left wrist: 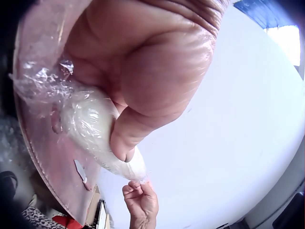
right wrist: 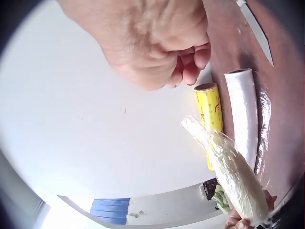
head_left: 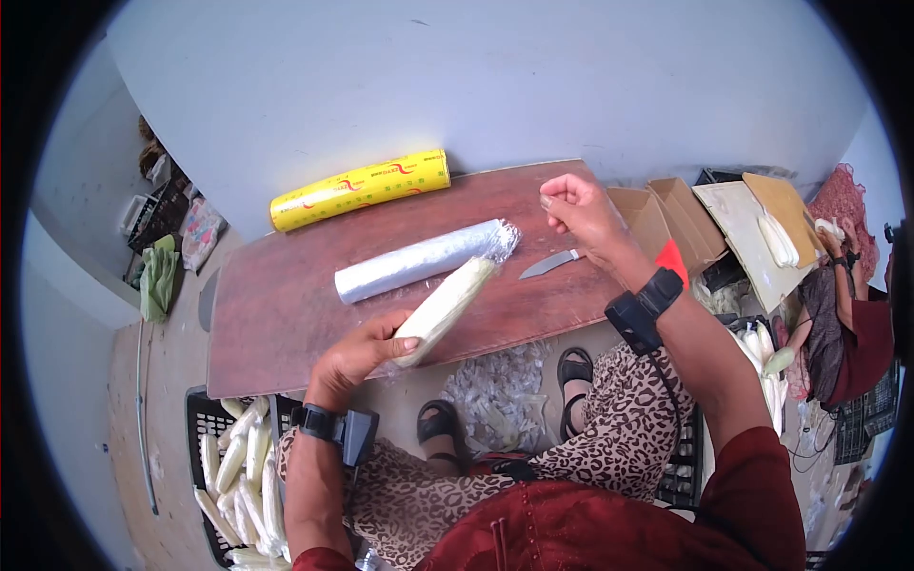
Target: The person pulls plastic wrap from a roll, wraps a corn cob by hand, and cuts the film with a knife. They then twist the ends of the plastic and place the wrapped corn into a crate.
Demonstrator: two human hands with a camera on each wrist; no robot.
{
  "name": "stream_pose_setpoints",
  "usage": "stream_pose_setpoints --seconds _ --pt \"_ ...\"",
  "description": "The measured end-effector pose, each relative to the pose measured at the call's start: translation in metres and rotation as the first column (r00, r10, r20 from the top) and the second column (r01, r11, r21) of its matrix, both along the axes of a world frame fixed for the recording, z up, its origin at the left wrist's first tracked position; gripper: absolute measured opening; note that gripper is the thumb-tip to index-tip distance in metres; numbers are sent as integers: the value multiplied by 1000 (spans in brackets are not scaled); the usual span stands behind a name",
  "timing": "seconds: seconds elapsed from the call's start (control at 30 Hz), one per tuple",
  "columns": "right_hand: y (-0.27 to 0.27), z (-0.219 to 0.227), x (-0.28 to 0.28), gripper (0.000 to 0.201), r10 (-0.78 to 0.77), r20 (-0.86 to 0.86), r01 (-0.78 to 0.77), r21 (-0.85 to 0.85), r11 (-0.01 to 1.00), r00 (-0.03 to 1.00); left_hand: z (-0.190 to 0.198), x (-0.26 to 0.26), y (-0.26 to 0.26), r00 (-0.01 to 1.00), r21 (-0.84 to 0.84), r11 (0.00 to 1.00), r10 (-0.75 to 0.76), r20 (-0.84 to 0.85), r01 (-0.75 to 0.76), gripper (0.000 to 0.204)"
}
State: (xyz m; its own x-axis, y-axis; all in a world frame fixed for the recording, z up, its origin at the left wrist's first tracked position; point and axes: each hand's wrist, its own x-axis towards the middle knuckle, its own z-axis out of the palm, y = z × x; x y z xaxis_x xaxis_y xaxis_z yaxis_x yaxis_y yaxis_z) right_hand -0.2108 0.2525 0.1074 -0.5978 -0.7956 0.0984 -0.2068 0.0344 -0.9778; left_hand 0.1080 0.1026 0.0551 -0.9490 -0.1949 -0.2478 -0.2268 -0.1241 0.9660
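An ear of corn (head_left: pixel 446 312), pale and wrapped in clear film, slants up over the table's front part. My left hand (head_left: pixel 367 350) grips its lower end, thumb across the top in the left wrist view. Loose, crinkled film (left wrist: pixel 43 83) hangs off the gripped end, and a twist of film (right wrist: pixel 193 126) sticks out past the other end. My right hand (head_left: pixel 583 217) is raised beyond that end, apart from it, its fingers curled in with nothing visible between them. A white roll of cling film (head_left: pixel 409 266) lies behind the corn.
On the brown table (head_left: pixel 276 314) are a yellow-wrapped roll (head_left: pixel 362 188) at the back and a knife (head_left: pixel 547 265) at right. A black crate (head_left: pixel 205 419) of wrapped corn stands at lower left. Cardboard boxes (head_left: pixel 657 224) stand at right, where another person (head_left: pixel 862 333) sits.
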Motion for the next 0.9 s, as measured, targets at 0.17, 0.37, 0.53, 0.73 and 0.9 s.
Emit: stream_pose_setpoints --seconds 0.17,0.37,0.53,0.73,0.9 --pt "18 22 31 42 322 -427 -379 -52 924 845 9 7 4 999 182 983 31 -6 -29 48" --pt "26 22 71 62 511 -612 -576 110 810 603 2 7 2 999 154 987 -44 -11 45 51" --pt "18 4 57 41 446 -729 -560 104 822 520 7 8 4 998 137 988 -69 2 68 54" --pt "18 3 50 28 499 -683 -554 164 816 533 9 6 6 997 103 992 -74 14 72 57" --pt "17 -2 48 23 476 -748 -549 179 816 462 12 7 5 995 84 992 -95 26 92 57"
